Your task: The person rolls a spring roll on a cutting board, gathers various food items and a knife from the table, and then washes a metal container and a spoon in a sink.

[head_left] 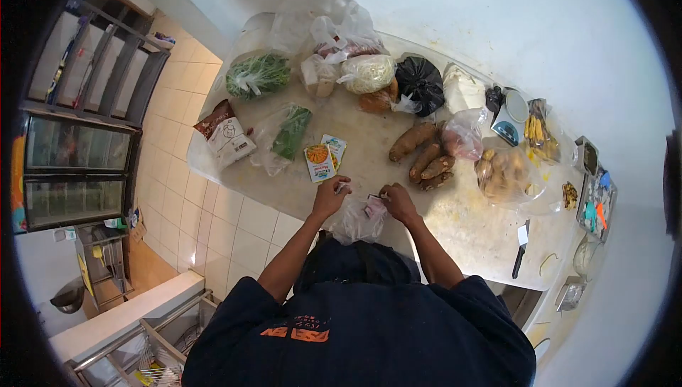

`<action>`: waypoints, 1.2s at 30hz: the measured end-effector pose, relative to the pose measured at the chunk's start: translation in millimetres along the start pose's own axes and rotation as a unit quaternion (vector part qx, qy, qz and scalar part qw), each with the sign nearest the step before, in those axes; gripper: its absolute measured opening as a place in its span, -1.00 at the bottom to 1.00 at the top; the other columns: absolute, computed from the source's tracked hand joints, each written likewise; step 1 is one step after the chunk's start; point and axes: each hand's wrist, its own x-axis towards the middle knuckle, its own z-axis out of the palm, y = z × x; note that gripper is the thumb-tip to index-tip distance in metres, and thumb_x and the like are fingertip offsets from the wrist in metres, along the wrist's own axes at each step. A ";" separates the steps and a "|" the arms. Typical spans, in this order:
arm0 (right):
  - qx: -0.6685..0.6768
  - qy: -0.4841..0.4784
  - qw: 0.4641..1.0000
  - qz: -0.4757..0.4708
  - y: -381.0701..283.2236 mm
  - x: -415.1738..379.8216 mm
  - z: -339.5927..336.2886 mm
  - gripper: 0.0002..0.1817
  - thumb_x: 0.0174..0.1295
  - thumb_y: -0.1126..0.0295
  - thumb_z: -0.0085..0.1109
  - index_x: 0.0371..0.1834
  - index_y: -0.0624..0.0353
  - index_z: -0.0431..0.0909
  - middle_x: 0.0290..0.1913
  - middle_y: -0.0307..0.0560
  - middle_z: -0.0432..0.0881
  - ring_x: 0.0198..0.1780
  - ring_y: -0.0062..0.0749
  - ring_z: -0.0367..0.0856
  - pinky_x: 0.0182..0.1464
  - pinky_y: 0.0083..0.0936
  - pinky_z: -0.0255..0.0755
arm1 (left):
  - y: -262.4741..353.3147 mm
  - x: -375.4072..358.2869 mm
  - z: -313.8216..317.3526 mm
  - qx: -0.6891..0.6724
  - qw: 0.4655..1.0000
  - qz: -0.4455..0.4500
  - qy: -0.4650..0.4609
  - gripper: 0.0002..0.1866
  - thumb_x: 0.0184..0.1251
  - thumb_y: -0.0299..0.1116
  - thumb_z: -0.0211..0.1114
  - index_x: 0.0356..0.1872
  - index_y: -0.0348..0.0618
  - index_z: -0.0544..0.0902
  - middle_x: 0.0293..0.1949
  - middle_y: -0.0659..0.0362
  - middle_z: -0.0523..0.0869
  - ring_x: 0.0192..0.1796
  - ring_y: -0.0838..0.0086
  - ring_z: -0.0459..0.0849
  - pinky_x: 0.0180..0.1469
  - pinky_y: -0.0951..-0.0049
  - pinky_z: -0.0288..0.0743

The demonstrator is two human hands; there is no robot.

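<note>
A clear plastic bag (359, 224) hangs at the table's near edge, close to my body. My left hand (328, 197) is closed, pinching its upper left side. On the other side my right hand (399, 202) is closed on the bag's rim. Something small, pinkish and dark-edged (374, 205) shows at the bag's mouth beside my right fingers; I cannot make out what it is. Just beyond my left hand lie two printed food packets, a front one (320, 164) overlapping a rear one (334, 147). Several brown tubers (413, 140) lie farther off to the right.
On the table (362, 121) stand bagged greens (257, 74), a bagged green leaf bundle (290, 133), a brown-white pack (227, 135), a black bag (419, 86), bagged potatoes (503, 175) and a scale (509, 126). A knife (521, 251) lies near the right end. A wall borders the far side.
</note>
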 end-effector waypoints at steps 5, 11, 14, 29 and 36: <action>0.107 0.091 0.990 -0.024 -54.8 -26.4 -62.0 -0.84 0.14 0.57 0.21 -0.21 0.19 0.64 -0.20 0.09 0.59 -0.16 -0.08 0.62 -0.15 -0.30 0.54 | 29.4 0.4 1.6 -0.226 0.973 0.055 0.000 -0.70 0.29 -0.54 0.24 0.05 -0.24 0.64 -0.26 0.13 0.77 -0.16 0.60 0.73 -0.24 0.55 0.53; 0.173 0.224 0.954 -0.094 -123.6 -50.8 -133.1 -0.78 0.12 0.70 0.20 -0.22 0.18 0.67 -0.21 0.04 0.64 -0.19 -0.17 0.67 -0.16 -0.41 0.52 | 83.2 -16.7 -18.3 -0.131 0.975 0.146 0.103 -0.76 0.32 -0.52 0.27 -0.01 -0.17 0.70 -0.22 0.24 0.75 -0.29 0.64 0.62 -0.27 0.60 0.49; 0.140 0.263 0.946 -0.124 -130.3 -52.4 -153.6 -0.79 0.11 0.69 0.23 -0.23 0.19 0.68 -0.21 0.00 0.65 -0.19 -0.22 0.65 -0.18 -0.44 0.51 | 102.9 -25.5 -26.1 -0.164 0.958 0.166 0.169 -0.78 0.30 -0.47 0.32 -0.04 -0.14 0.71 -0.20 0.26 0.74 -0.32 0.67 0.58 -0.25 0.60 0.48; -0.019 -0.015 0.999 -0.032 -124.3 -71.6 -121.1 -0.63 0.30 0.22 0.21 0.01 0.27 0.52 -0.04 0.15 0.59 -0.05 0.17 0.59 -0.04 -0.08 0.47 | 158.8 -63.2 -18.5 -0.119 0.960 0.254 -0.014 -0.72 0.31 -0.39 0.36 0.02 -0.14 0.64 -0.11 0.16 0.72 -0.05 0.48 0.66 0.00 0.45 0.48; 0.148 0.106 0.983 -0.013 -122.9 -30.5 -95.9 -0.74 0.43 0.29 0.02 -0.14 0.29 0.59 -0.37 0.00 0.65 -0.37 -0.20 0.60 -0.28 -0.34 0.42 | -52.2 24.5 -20.3 -0.006 0.987 -0.027 0.158 -0.50 0.19 -0.27 0.42 0.10 -0.27 0.51 -0.07 -0.06 0.64 0.02 0.20 0.62 0.03 0.22 0.51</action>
